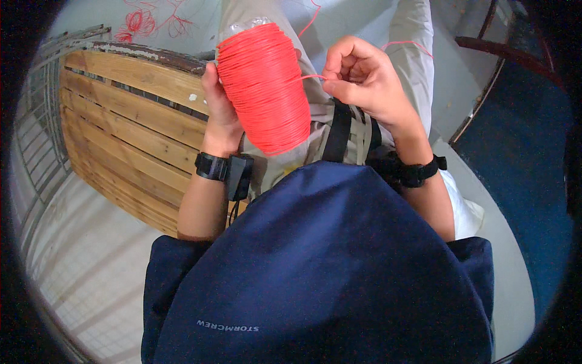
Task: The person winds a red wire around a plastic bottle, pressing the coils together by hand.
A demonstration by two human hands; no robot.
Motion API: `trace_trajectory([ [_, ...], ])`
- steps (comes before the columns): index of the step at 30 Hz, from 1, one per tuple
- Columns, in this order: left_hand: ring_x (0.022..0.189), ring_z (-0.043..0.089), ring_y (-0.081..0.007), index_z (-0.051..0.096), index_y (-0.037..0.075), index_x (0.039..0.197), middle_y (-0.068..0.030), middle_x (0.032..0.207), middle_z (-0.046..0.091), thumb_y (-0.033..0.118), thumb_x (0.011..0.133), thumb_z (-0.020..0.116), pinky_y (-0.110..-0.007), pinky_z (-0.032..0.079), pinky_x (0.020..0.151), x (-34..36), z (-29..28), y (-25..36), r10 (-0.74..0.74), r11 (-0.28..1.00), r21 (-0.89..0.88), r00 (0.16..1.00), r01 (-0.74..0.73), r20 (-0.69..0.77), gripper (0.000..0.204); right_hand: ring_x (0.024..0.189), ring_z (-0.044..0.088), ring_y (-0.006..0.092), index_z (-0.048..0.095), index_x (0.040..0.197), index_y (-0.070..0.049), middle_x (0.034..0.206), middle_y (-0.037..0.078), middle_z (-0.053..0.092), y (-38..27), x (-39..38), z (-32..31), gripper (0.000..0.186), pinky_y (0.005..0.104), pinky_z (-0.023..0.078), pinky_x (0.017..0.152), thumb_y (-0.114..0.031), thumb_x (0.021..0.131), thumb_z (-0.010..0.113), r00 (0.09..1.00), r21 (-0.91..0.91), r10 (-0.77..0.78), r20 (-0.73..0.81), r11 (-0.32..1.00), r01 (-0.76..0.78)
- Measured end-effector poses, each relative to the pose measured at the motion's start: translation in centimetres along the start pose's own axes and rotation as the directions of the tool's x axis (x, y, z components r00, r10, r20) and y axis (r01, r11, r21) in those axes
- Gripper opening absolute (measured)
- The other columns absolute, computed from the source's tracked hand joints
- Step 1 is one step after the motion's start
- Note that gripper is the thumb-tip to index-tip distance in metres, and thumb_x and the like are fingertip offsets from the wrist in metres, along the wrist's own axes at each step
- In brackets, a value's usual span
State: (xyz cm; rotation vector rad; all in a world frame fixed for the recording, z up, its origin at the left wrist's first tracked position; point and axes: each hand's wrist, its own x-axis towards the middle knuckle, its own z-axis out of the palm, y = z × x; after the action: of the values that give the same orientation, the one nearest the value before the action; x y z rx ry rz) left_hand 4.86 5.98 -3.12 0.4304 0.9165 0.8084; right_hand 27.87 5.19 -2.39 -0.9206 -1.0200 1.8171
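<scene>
A large spool of red cord [264,91] is held tilted above my lap. My left hand [219,106] grips it from its left side, the thumb showing at the edge and the other fingers hidden behind it. To the right, my right hand [367,79] pinches a strand of red cord [312,77] between thumb and forefinger. That strand runs from the wound cord's right side to my fingertips. Another length of red cord [412,44] lies across my right trouser leg. Some clear plastic [250,24] shows at the spool's top end.
A slatted wooden bench [127,115] is at my left, with a metal rack [39,139] beyond it. Loose tangled red cord [138,23] lies on the floor at the far left. A dark metal frame [509,51] stands at the far right, over dark blue flooring [509,170].
</scene>
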Motion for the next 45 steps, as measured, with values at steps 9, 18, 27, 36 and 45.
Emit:
trace_trajectory([
  [9, 0.117, 0.060, -0.0261, 0.042, -0.001, 0.140, -0.0149, 0.134, 0.055, 0.076, 0.066, 0.069, -0.040, 0.052, 0.098, -0.1, -0.7, -1.0, 0.176, 0.983, 0.024, 0.975, -0.181, 0.139, 0.110, 0.079, 0.054, 0.0041, 0.062, 0.097, -0.004, 0.085, -0.004, 0.059, 0.5, 0.0, -0.1, 0.011, 0.0207, 0.045, 0.070, -0.006, 0.089, 0.069, 0.996, -0.087, -0.018, 0.088, 0.996, 0.025],
  [18, 0.115, 0.060, -0.0278, 0.043, -0.001, 0.139, -0.0173, 0.133, 0.055, 0.070, 0.065, 0.071, -0.042, 0.052, 0.098, -0.3, -0.7, -0.4, 0.122, 0.993, -0.019, 0.987, -0.121, 0.106, 0.107, 0.080, 0.056, 0.0048, 0.064, 0.098, -0.003, 0.086, -0.003, 0.061, 0.6, 0.3, 0.6, 0.009, 0.0214, 0.046, 0.070, -0.009, 0.091, 0.066, 0.995, -0.188, -0.005, 0.098, 0.982, 0.024],
  [27, 0.114, 0.061, -0.0282, 0.044, -0.002, 0.138, -0.0188, 0.129, 0.057, 0.075, 0.067, 0.066, -0.042, 0.053, 0.096, -0.1, -0.9, -0.2, 0.153, 0.988, -0.005, 0.980, -0.154, 0.130, 0.107, 0.078, 0.057, 0.0053, 0.066, 0.092, -0.001, 0.084, 0.000, 0.065, 0.3, 0.9, 1.1, 0.007, 0.0225, 0.047, 0.069, -0.008, 0.090, 0.067, 0.996, -0.231, -0.023, 0.091, 0.972, 0.043],
  [36, 0.117, 0.056, -0.0302, 0.031, 0.000, 0.145, -0.0208, 0.133, 0.053, 0.095, 0.065, 0.038, -0.041, 0.048, 0.101, 0.0, -0.1, 0.4, 0.080, 0.997, -0.017, 0.992, -0.079, 0.094, 0.124, 0.075, 0.058, 0.0064, 0.068, 0.090, -0.001, 0.082, 0.003, 0.068, 0.6, 1.5, 1.6, 0.010, 0.0240, 0.049, 0.068, -0.011, 0.089, 0.069, 0.986, -0.242, -0.126, 0.111, 0.959, 0.150],
  [45, 0.111, 0.059, -0.0309, 0.025, 0.001, 0.147, -0.0219, 0.131, 0.052, 0.091, 0.065, 0.049, -0.042, 0.055, 0.091, -0.4, -0.2, -0.1, 0.034, 0.977, -0.213, 0.983, 0.006, 0.182, 0.123, 0.072, 0.058, 0.0058, 0.069, 0.085, 0.000, 0.079, 0.002, 0.067, 0.9, 0.7, 0.8, 0.013, 0.0226, 0.046, 0.064, -0.012, 0.085, 0.074, 0.996, -0.317, 0.034, 0.083, 0.948, -0.006],
])
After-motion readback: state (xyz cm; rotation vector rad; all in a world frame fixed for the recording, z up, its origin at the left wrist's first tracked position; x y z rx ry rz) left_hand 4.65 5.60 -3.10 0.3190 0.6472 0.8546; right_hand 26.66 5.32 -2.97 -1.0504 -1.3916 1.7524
